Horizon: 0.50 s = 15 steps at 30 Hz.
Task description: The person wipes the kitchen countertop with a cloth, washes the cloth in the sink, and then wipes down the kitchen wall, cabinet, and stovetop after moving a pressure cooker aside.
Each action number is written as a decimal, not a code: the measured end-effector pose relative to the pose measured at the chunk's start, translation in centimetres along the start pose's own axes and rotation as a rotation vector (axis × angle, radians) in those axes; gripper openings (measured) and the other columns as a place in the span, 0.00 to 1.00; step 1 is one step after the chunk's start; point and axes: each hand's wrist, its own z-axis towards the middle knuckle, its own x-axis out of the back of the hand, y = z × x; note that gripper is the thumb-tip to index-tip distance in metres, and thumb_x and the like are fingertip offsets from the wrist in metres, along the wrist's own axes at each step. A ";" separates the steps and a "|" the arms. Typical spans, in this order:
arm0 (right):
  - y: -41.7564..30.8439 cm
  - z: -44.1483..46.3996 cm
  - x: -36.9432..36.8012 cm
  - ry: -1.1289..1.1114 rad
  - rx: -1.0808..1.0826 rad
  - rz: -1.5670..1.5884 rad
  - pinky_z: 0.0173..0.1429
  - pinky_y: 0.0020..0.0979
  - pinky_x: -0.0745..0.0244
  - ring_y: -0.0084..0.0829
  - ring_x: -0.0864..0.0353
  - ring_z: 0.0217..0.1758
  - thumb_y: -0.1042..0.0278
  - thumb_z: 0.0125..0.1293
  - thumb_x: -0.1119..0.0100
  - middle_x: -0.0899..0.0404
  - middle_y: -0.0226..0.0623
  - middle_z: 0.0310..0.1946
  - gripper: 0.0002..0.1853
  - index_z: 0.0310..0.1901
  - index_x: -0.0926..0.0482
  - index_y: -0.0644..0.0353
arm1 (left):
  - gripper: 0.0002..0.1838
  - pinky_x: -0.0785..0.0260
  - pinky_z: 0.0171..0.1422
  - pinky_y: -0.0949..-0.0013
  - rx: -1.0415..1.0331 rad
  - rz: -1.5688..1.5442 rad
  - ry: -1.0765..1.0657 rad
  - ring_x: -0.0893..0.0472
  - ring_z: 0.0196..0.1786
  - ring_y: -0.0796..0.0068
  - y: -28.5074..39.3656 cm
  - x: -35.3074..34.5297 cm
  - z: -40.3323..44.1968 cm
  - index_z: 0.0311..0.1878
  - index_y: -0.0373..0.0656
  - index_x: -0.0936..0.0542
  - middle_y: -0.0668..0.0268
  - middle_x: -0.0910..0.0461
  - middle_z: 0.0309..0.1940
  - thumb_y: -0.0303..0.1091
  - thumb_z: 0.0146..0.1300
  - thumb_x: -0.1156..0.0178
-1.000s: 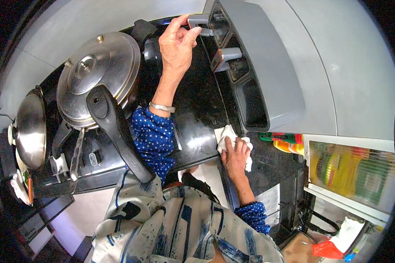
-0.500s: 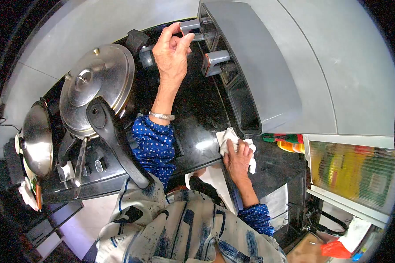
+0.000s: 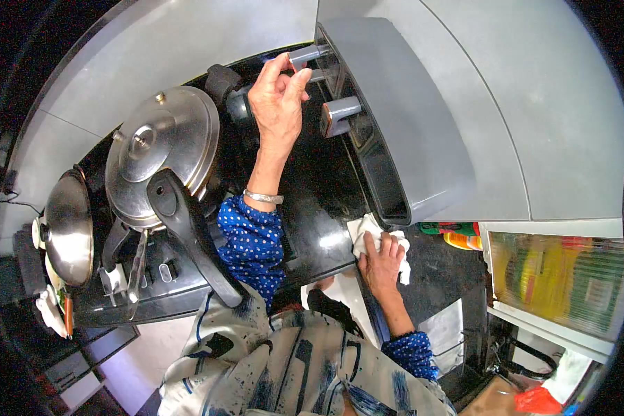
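Note:
My left hand [image 3: 277,107] reaches up over the black counter, its fingers closed on the upper grey handle [image 3: 308,55] on the front of a large grey box [image 3: 416,125]. Just below that, a second grey handle [image 3: 341,114] juts out from the same box, above a dark recess [image 3: 387,191]. Near the box's lower corner, my right hand [image 3: 381,267] presses down on a crumpled white cloth [image 3: 369,232], its fingers bent over it. Parts of the cloth are covered by the hand.
A pressure cooker [image 3: 163,152] with a long black handle [image 3: 194,239] stands left of my left arm. Farther left is a metal lid [image 3: 69,229]. A white-framed rack with ribbed panel [image 3: 555,284] is at the right, beside a yellow-orange item [image 3: 461,240].
The whole view has shifted slightly, so everything sits a little lower in the picture. Both hands keep their places on the handle and the cloth.

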 end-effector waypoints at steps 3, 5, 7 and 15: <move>0.0 0.0 0.1 0.008 0.001 0.008 0.59 0.49 0.47 0.49 0.40 0.58 0.63 0.51 0.42 0.37 0.49 0.53 0.28 0.57 0.32 0.52 | 0.19 0.35 0.24 0.80 -0.037 0.102 -0.020 0.28 0.21 0.85 0.2 0.2 0.1 0.50 0.30 0.26 0.68 0.24 0.23 0.26 0.55 0.38; 0.2 0.0 -0.1 -0.010 -0.009 -0.003 0.60 0.51 0.47 0.49 0.41 0.59 0.62 0.51 0.42 0.38 0.49 0.54 0.28 0.57 0.33 0.51 | 0.18 0.34 0.24 0.79 -0.093 0.187 -0.038 0.27 0.21 0.83 0.6 0.2 0.2 0.49 0.30 0.26 0.67 0.25 0.26 0.25 0.55 0.38; 0.2 0.0 -0.2 -0.034 -0.015 -0.015 0.60 0.52 0.48 0.49 0.42 0.60 0.60 0.52 0.43 0.38 0.48 0.55 0.28 0.57 0.33 0.50 | 0.17 0.33 0.24 0.79 -0.122 0.191 -0.036 0.27 0.21 0.83 0.7 0.2 0.2 0.48 0.30 0.25 0.67 0.26 0.28 0.25 0.55 0.38; 0.5 -0.1 -0.3 -0.021 -0.018 0.016 0.61 0.52 0.48 0.49 0.42 0.60 0.60 0.51 0.42 0.38 0.48 0.54 0.28 0.57 0.32 0.50 | 0.16 0.33 0.22 0.78 -0.129 0.209 -0.056 0.27 0.20 0.81 0.6 0.0 0.3 0.47 0.30 0.25 0.64 0.27 0.28 0.23 0.54 0.39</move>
